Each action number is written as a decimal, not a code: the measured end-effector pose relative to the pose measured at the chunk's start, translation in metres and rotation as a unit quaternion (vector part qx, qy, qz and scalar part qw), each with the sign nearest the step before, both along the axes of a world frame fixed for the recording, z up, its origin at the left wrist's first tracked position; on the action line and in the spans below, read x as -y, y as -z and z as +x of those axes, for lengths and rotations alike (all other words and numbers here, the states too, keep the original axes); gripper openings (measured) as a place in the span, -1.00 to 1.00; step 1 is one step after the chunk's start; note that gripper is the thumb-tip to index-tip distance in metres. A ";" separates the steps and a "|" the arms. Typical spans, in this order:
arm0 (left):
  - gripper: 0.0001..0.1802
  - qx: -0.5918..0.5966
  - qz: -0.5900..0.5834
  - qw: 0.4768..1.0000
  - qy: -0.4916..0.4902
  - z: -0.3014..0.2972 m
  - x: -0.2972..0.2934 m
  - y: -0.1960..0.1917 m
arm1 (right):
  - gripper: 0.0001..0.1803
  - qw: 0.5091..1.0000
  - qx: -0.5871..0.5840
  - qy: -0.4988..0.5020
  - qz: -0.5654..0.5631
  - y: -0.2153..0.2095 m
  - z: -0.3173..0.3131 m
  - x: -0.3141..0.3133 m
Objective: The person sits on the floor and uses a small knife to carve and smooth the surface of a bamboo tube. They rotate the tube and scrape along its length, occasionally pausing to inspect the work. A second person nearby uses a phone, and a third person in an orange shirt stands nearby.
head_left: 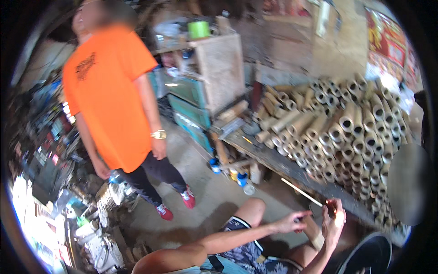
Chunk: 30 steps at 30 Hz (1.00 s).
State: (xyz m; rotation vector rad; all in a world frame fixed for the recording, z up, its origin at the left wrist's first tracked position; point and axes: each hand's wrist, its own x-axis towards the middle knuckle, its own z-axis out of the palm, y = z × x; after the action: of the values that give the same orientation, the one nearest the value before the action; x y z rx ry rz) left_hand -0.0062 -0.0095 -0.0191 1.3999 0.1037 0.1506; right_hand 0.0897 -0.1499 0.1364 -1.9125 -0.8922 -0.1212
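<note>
A thin pale stick [302,192] slants up and leftward from my right hand [334,218], whose fingers are closed around its lower end. Something small and dark shows between those fingers, too small to name. My left hand [293,222] is just left of the right one, its index finger stretched toward it and the other fingers partly curled. I see nothing held in the left hand. Both hands are above my bare legs and dark patterned shorts [242,244], close to the front edge of a low bench [299,176].
Many hollow bamboo-like tubes [335,132] are stacked on the bench. A black round tub [367,255] stands at lower right. A person in an orange shirt [109,91] stands at left, near piled clutter [45,150]. Blue-lidded containers [242,179] sit below the bench, beside a teal cabinet [189,102].
</note>
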 end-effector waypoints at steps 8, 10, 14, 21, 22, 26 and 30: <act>-0.26 -0.023 -0.073 0.997 0.015 -0.002 -0.010 -0.001 | -0.80 0.987 -0.142 0.080 0.001 0.048 0.019 0.117; -0.25 -0.012 -0.067 0.997 0.019 0.004 -0.012 -0.008 | -0.80 0.979 -0.171 0.107 -0.040 0.056 0.017 0.138; -0.23 -0.036 -0.078 0.996 0.004 0.007 -0.009 -0.014 | -0.77 0.970 -0.203 0.114 -0.062 0.069 0.006 0.158; -0.23 -0.034 -0.075 0.997 0.011 0.011 -0.009 -0.020 | -0.79 0.969 -0.209 0.127 -0.024 0.079 -0.009 0.146; -0.23 -0.030 -0.073 0.997 0.011 0.011 -0.009 -0.022 | -0.79 0.971 -0.202 0.128 -0.027 0.078 -0.010 0.145; -0.23 -0.027 -0.075 0.997 0.011 0.009 -0.009 -0.026 | -0.82 0.973 -0.193 0.124 -0.021 0.076 -0.012 0.143; -0.24 -0.021 -0.069 0.997 0.012 0.010 -0.007 -0.024 | -0.82 0.978 -0.157 0.132 -0.029 0.076 -0.013 0.143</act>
State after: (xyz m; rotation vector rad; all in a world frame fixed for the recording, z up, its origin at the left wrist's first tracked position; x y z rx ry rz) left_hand 0.0039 -0.0025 0.0051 1.2660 0.1294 0.0917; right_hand 0.0766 -0.2926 0.0599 -2.0275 -0.4332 0.0493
